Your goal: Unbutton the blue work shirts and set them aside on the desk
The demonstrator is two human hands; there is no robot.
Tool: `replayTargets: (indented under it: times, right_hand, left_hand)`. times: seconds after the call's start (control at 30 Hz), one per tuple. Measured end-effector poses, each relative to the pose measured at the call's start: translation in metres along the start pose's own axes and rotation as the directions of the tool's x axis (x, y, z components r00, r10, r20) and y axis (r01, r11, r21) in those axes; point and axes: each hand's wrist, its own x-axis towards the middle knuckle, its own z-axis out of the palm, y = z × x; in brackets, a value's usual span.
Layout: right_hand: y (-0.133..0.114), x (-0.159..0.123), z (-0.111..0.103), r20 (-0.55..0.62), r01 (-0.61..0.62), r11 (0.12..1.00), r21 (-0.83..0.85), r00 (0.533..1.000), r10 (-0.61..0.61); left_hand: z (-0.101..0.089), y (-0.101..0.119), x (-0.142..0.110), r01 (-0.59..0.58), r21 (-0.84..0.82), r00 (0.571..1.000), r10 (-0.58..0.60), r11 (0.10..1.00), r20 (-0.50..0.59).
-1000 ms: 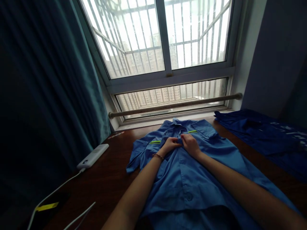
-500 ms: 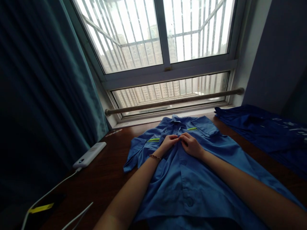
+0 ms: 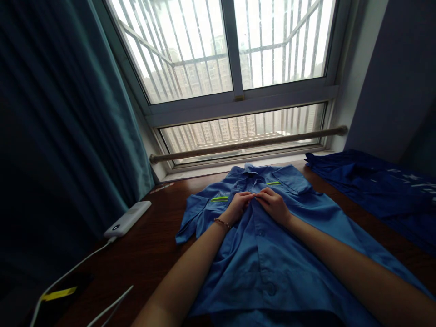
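A light blue short-sleeved shirt [image 3: 235, 272] lies front up, its collar toward the window and its hem toward me. Yellow-green strips mark both sides of its chest. My left hand [image 3: 240, 204], with a beaded bracelet at the wrist, pinches the front placket below the collar. Fingertip to fingertip with it, my right hand [image 3: 272, 204] pinches the same spot from the other side. Whatever button sits between the fingers is hidden. Lower on the placket, buttons show faintly.
The shirt rests on a dark brown wooden surface [image 3: 153, 254]. A darker blue garment [image 3: 368, 190] lies at right. On the left are a white power bank [image 3: 127, 220] with a white cable [image 3: 75, 268] and a blue curtain [image 3: 112, 113]. A rail [image 3: 248, 144] crosses the barred window.
Both hands stay at the same place on the placket. The right hand's fingers have shifted slightly and straightened a little; the shirt lies nearly as before.
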Motion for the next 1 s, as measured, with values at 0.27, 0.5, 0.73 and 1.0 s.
replayTargets:
  times: [0.27,0.5,0.73,1.0]
  right_hand:
    - [-0.002,0.001,0.000,0.039,-0.075,0.995,-0.073,0.996,0.078]
    - [0.004,0.008,0.000,0.105,-0.168,0.982,-0.081,0.979,0.176]
    - [0.005,0.002,0.007,0.095,-0.189,0.981,-0.054,0.976,0.193]
    - [0.007,0.004,0.003,-0.069,-0.334,0.916,0.223,0.932,0.356]
  left_hand:
    - [0.003,-0.005,0.000,-0.090,0.025,0.995,0.091,0.996,-0.031]
    - [0.009,-0.007,0.002,-0.282,0.264,0.940,0.321,0.922,-0.116]
    - [0.004,-0.007,0.003,-0.206,0.166,0.976,0.215,0.964,-0.036]
    - [0.002,0.003,-0.003,-0.097,0.041,0.981,0.089,0.994,0.170]
